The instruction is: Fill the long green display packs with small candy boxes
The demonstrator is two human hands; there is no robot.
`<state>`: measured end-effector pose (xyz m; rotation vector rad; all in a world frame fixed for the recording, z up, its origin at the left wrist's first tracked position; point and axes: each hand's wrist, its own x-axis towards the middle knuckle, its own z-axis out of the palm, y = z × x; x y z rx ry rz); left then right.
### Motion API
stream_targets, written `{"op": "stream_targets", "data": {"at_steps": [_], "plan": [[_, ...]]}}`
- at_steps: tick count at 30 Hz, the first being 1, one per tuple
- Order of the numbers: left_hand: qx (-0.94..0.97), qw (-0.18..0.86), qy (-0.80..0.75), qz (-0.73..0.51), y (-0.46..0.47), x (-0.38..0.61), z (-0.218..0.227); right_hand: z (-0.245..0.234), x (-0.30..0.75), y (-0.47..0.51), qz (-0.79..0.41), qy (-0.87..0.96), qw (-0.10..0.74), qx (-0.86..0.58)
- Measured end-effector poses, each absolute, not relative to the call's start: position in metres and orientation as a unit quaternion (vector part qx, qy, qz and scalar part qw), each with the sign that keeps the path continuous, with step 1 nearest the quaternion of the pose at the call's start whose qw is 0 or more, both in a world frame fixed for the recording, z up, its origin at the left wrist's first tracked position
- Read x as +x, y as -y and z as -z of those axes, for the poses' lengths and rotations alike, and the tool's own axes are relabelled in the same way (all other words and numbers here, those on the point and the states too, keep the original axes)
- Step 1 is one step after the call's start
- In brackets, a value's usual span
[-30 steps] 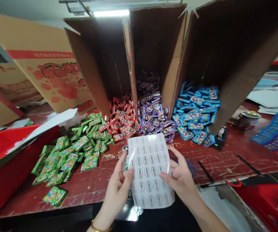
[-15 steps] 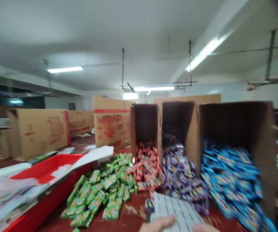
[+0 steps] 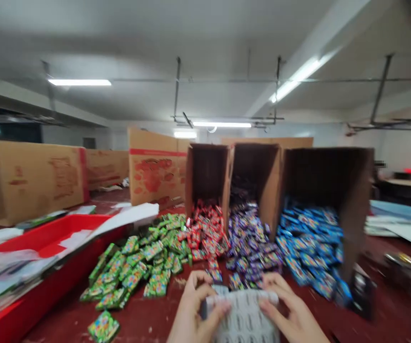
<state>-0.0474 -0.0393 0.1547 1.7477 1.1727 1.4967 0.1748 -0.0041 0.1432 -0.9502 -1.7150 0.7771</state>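
Note:
Both my hands grip a pale printed sheet (image 3: 243, 317) low in the middle of the view. My left hand (image 3: 200, 307) pinches its left edge between thumb and fingers, and my right hand (image 3: 286, 307) does the same on the right. The sheet's upper edge looks bent over between them; what lies under it is hidden. Just beyond my hands are small red packets (image 3: 207, 233) and purple packets (image 3: 251, 240). Green packets (image 3: 134, 262) are heaped to the left, and blue packets (image 3: 313, 243) to the right.
Cardboard boxes on their sides (image 3: 355, 205) stand behind the packets. A red tray (image 3: 66, 286) with papers and bags occupies the left of the dark red table (image 3: 148, 317). More cartons (image 3: 44, 178) stand farther back left. Stacked sheets (image 3: 398, 221) lie at the right.
Both hands have come further into view, with the sheet now nearer and its upper edge bent. The camera view has shifted, showing more of the table on the right.

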Motion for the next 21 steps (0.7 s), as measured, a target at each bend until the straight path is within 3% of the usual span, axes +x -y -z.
{"op": "stream_targets", "data": {"at_steps": [5, 11, 21], "plan": [[0.55, 0.55, -0.404, -0.481, 0.032, -0.033, -0.148, -0.135, 0.172, 0.013, -0.522, 0.588, 0.488, -0.379], [0.565, 0.5, -0.456, -0.472, 0.022, -0.017, -0.142, -0.13, 0.181, 0.006, -0.544, 0.576, 0.48, -0.377], [0.574, 0.449, -0.488, -0.481, 0.016, -0.016, -0.139, -0.131, 0.176, 0.004, -0.39, 0.62, 0.525, -0.432]]}}
